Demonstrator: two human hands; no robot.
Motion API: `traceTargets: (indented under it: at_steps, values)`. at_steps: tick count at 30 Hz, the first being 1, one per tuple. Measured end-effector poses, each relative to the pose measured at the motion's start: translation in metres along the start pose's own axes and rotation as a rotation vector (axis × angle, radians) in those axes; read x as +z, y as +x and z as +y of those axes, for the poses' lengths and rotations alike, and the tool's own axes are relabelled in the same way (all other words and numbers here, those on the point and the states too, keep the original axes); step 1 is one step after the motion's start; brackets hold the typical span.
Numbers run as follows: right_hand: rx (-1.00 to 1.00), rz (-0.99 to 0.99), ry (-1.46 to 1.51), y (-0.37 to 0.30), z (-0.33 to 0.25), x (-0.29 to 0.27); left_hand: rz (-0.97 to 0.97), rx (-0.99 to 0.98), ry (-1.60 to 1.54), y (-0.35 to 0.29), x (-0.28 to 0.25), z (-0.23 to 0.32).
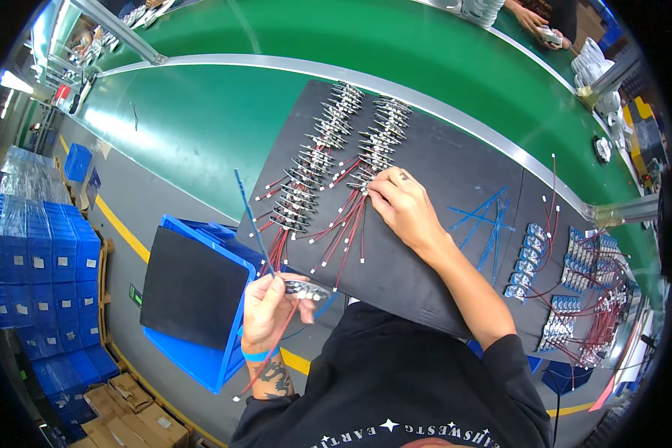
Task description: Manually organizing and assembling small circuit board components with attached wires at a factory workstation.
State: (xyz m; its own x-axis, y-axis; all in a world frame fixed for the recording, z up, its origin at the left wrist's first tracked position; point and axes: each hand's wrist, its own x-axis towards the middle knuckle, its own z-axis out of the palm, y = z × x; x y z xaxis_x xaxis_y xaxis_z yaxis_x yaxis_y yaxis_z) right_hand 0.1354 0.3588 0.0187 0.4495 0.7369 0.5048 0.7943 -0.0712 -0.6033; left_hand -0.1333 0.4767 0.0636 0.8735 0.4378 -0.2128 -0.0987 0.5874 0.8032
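Note:
My left hand (266,308) is closed on a small circuit board (306,290) with white parts, held off the mat's near left edge. Red wires (280,340) trail down from it past the wrist, and a thin blue strip (251,216) sticks up from the same hand. My right hand (405,205) pinches the near end of the right row of circuit boards (384,134); its fingertips partly hide what they grip. A second row of circuit boards (306,175) stands to the left. Red wires with white connectors (343,235) fan out from both rows toward me.
Under the rows lies a black mat (425,276) on a green table. Loose blue strips (485,224) and more wired boards (528,257) lie to the right. A blue bin (201,299) with a black panel stands at left. Across a metal rail (276,62), a person's hands (534,22) are at work.

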Motion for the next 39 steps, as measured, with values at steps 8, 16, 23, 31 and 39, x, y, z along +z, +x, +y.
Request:
traceTargets:
  at_steps: [8, 16, 23, 31, 39]
  values:
    - [0.276, -0.484, 0.700, -0.014, -0.057, -0.049, -0.116, -0.187, 0.318, 0.026, 0.033, -0.014]
    - [0.319, -0.682, 1.062, -0.035, -0.039, -0.042, -0.435, -0.400, 0.281, 0.033, 0.020, -0.007]
    - [0.419, -0.756, 1.208, -0.031, -0.041, -0.031, -0.371, -0.276, 0.040, 0.020, 0.011, -0.024]
    - [0.422, -0.814, 1.366, -0.040, -0.042, -0.027, -0.358, -0.193, 0.058, 0.006, 0.019, -0.030]
    - [0.353, -0.829, 1.455, -0.049, -0.050, -0.033, -0.492, 0.071, 0.352, -0.004, 0.036, -0.030]
